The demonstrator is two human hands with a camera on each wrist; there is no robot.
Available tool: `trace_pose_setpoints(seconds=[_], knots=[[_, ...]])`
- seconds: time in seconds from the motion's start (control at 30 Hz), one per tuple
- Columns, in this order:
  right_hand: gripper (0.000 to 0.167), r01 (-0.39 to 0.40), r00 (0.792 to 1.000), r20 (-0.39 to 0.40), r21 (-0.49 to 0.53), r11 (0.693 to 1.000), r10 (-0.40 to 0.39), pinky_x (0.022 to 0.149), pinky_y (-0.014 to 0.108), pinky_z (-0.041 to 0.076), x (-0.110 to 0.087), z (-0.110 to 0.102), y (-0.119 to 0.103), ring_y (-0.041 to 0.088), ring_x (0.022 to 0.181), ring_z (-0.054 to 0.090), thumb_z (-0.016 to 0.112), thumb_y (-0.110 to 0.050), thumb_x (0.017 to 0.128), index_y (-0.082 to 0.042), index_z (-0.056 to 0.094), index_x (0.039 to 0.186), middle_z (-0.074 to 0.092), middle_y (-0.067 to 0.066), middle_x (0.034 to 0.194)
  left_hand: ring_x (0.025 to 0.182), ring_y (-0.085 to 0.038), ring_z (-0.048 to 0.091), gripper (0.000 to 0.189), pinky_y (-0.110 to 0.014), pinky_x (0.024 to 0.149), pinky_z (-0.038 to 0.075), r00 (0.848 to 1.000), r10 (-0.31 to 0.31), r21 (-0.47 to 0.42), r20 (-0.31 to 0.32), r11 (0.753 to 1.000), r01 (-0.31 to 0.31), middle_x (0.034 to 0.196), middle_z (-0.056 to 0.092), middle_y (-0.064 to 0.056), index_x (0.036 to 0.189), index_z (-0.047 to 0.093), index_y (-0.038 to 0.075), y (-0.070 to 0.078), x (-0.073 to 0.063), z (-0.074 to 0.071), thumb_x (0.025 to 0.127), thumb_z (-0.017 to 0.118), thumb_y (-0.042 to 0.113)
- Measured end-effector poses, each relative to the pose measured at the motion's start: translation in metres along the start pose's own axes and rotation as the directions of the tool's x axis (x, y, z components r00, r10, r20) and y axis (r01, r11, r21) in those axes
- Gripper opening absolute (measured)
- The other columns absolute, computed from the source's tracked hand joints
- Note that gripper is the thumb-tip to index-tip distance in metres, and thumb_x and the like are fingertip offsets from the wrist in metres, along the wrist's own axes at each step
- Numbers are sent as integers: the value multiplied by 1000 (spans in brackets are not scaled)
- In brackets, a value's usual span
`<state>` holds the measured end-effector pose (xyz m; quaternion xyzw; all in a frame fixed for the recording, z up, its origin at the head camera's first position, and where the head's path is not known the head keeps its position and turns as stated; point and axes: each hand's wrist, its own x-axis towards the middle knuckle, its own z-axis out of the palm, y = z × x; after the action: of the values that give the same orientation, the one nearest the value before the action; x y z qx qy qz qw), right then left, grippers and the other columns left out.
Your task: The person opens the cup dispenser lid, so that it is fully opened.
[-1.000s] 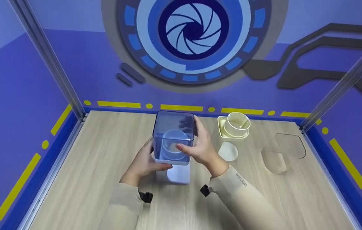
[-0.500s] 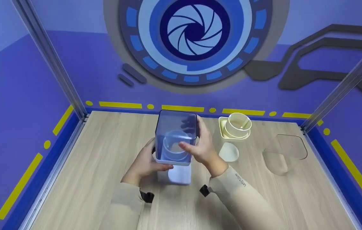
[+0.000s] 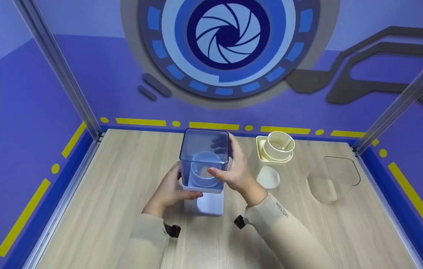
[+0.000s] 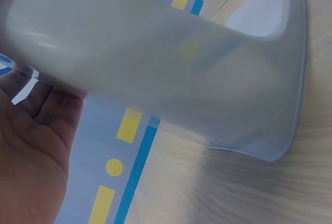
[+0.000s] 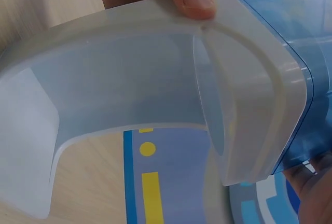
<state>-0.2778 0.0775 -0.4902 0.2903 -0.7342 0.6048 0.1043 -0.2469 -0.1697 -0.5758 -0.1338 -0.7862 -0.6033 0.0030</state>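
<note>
A dispenser-like piece has a clear blue square container (image 3: 204, 147) above a white C-shaped stand (image 5: 129, 73). The left hand (image 3: 168, 188) grips the stand's upper white part, with its thumb on the front. Wrapped round the right side of the blue container is the right hand (image 3: 235, 170); its thumb presses the front and its fingers show through the far wall. A round ring shows inside the container. Below the hands, the stand's flat foot (image 3: 211, 204) is seen over the table; whether it touches the wood cannot be told.
To the right, a cream cup (image 3: 279, 142) sits in a cream square tray (image 3: 260, 151). Nearer lies a small white rounded piece (image 3: 268, 177). Farther right are a clear flat panel (image 3: 342, 171) and a clear rounded piece (image 3: 321, 190). Blue walls enclose the wooden table (image 3: 122, 168).
Both hands keep the same hold. The blue container tips very slightly and comes back, and the whole view shifts a little.
</note>
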Motion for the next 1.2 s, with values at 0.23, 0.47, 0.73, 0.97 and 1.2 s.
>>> trace_pose_setpoints(seconds=[0.23, 0.47, 0.73, 0.97, 1.2], knots=[[134, -71, 993, 99, 64, 995, 64, 121, 54, 54, -2, -8, -3, 32, 138, 61, 97, -69, 76, -4, 29, 172, 59, 20, 154, 155, -28, 57, 122, -60, 138, 42, 1000, 3, 5, -9, 1000, -3, 166, 61, 3, 172, 44, 33, 0, -1, 2, 70, 111, 34], [121, -23, 985, 170, -20, 1000, 26, 124, 54, 51, -2, -24, -8, 31, 140, 59, 99, -52, 80, -10, 34, 172, 57, 14, 160, 153, -29, 58, 120, -60, 137, 43, 1000, -13, -8, -10, 1000, 13, 163, 63, 1, 172, 45, 30, 1, -2, 2, 71, 110, 29], [114, 63, 989, 138, -120, 991, -46, 116, 45, 61, -4, -26, -15, 28, 131, 67, 102, -30, 71, -1, 42, 164, 67, 14, 145, 154, -28, 57, 117, -59, 138, 40, 1000, 16, -22, 6, 1000, -16, 162, 64, 2, 170, 47, 28, -1, -1, 0, 72, 109, 25], [111, 54, 992, 122, -115, 992, -40, 114, 43, 63, -1, -24, -12, 27, 128, 69, 101, -34, 72, -3, 45, 162, 68, 13, 144, 153, -27, 58, 119, -58, 138, 42, 1000, 28, -18, -4, 999, -28, 161, 64, 2, 171, 46, 28, -2, -1, 0, 71, 110, 22], [108, -28, 995, 90, -36, 999, 31, 115, 45, 61, 1, -25, -8, 26, 132, 67, 99, -36, 76, -2, 45, 163, 67, 13, 150, 154, -32, 57, 125, -60, 137, 43, 1000, -17, -6, -10, 1000, 17, 166, 60, -3, 173, 45, 26, -1, -1, 2, 67, 111, 34]])
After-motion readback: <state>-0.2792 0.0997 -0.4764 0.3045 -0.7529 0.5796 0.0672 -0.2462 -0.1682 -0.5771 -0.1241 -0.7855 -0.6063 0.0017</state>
